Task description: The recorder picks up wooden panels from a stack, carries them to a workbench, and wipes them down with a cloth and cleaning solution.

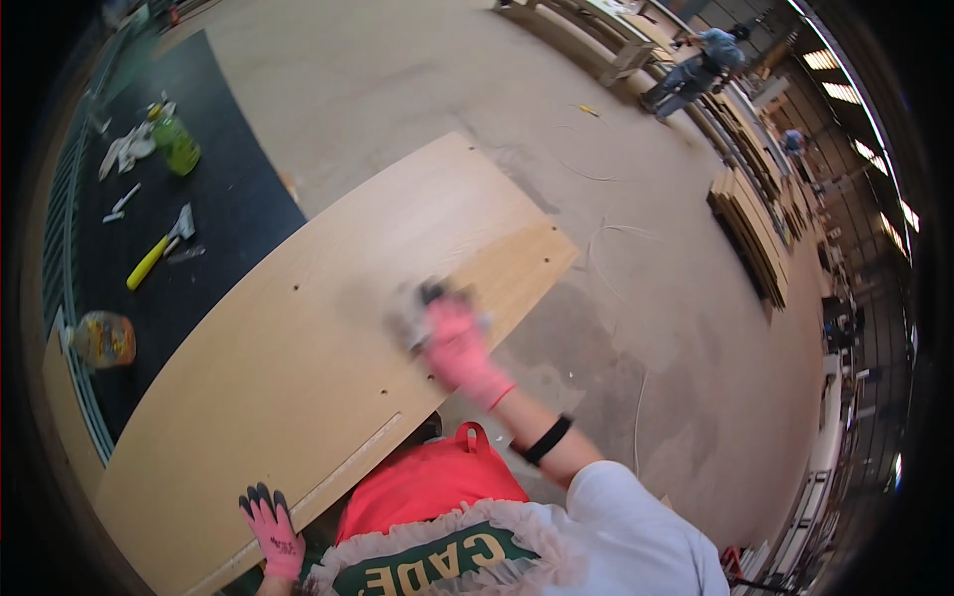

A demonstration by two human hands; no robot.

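- Clock directions taken from the middle of the panel, 12 at the top of the view.
- Wooden panel (pixel 288 368): large, pale, one long edge curved; lies flat in front of the person. Small dark holes sit near its edges; a narrow slot (pixel 348 462) runs along the near edge, toward 5 and 6 o'clock.
- Right hand (pixel 459 348): pink glove, at 3 o'clock, closed over a grey-and-black item (pixel 405 318) on the panel's face. Both blurred; kind of item cannot be told.
- Left hand (pixel 272 531): pink glove, dark fingertips, at 7 o'clock; fingers extended and slightly spread at the near edge, no object seen in it.
- Dark surface (pixel 234 189), 10 to 11 o'clock: carries a yellow-handled scraper (pixel 149 263) at 10, a green bottle (pixel 177 151) at 11, an amber-filled bottle (pixel 104 340) at 9.
- Step, judged: rubbing or wiping the panel's face.
- Next move, judged: calls for even pressure from the right hand, the left steadying the edge.
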